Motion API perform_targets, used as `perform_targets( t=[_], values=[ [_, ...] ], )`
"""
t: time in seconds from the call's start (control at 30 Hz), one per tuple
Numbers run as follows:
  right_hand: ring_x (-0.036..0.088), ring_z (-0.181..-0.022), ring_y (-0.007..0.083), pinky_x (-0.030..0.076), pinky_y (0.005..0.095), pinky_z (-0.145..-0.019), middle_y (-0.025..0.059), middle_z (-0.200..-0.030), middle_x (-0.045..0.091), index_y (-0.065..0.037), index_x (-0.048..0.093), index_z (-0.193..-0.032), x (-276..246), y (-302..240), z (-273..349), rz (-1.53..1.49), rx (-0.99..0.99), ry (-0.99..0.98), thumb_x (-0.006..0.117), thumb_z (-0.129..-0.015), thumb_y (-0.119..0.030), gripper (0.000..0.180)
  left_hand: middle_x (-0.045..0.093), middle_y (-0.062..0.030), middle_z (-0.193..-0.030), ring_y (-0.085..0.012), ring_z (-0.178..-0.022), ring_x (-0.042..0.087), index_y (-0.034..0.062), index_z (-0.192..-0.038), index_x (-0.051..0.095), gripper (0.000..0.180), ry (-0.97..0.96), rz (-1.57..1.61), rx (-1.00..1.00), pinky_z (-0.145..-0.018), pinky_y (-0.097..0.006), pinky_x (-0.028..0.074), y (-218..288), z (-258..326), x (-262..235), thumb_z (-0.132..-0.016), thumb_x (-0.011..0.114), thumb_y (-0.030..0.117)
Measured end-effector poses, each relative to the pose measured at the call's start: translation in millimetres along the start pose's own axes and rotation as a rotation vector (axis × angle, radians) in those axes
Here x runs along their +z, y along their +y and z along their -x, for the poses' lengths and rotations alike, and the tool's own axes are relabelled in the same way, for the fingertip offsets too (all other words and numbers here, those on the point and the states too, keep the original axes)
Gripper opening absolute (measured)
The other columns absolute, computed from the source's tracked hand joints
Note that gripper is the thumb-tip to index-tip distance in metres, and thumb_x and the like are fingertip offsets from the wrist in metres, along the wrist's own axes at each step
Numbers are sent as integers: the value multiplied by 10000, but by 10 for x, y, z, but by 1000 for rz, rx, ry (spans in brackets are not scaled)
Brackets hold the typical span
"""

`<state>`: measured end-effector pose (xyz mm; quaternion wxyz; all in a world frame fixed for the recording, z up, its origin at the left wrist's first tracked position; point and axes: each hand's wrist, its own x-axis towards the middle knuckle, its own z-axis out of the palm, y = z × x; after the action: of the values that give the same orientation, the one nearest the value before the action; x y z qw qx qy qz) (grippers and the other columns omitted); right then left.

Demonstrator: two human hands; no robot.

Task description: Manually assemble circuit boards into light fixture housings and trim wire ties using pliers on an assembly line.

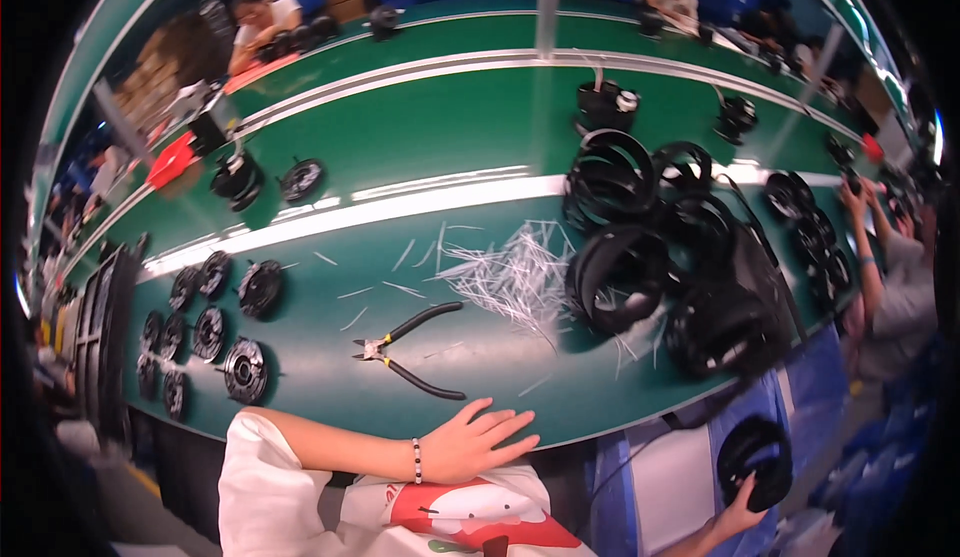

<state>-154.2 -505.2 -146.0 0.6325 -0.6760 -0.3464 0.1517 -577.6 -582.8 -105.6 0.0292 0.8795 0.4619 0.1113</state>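
Note:
My left hand (478, 447) lies at the near edge of the table with its fingers spread and nothing in it. Low on the right, away from the table top, my right hand (738, 519) grips a black ring-shaped part (752, 457) by its lower rim. Just beyond my left hand, diagonal cutters (374, 349) with black handles rest spread apart. Behind them is a loose heap of thin white strips (515, 272). To the right of the heap, several black ring-shaped housings (622, 277) are piled together.
Several round black parts with open centres (246, 370) stand at the left of the table. A conveyor belt (400, 127) runs behind, carrying black assemblies (605, 107). A blue-sided box (690, 477) is beside me. Co-workers sit across the belt, and another person (890, 277) works at the right.

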Motion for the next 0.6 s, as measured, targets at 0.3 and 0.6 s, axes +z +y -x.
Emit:
perform_targets(
  t=[0.3, 0.6],
  values=[
    [405, -635, 92, 370, 264, -723, -34, -709, 425, -80, 442, -1160, 1041, -1115, 1151, -1574, 913, -896, 535, -755, -161, 423, 409, -126, -1244, -231, -984, 503, 66, -1119, 485, 509, 126, 169, -18, -903, -454, 330, -53, 6, -79, -625, 602, 106],
    [557, -789, 169, 456, 335, -741, 45, -904, 568, -48, 498, -1037, 1707, -763, 1250, -1068, 740, -569, 539, -838, -345, 359, 506, -119, -1169, -224, -1080, 488, 37, -1052, 539, 333, 455, 82, 444, -894, -435, 371, 16, -688, -524, -731, 515, 120]
  ],
)
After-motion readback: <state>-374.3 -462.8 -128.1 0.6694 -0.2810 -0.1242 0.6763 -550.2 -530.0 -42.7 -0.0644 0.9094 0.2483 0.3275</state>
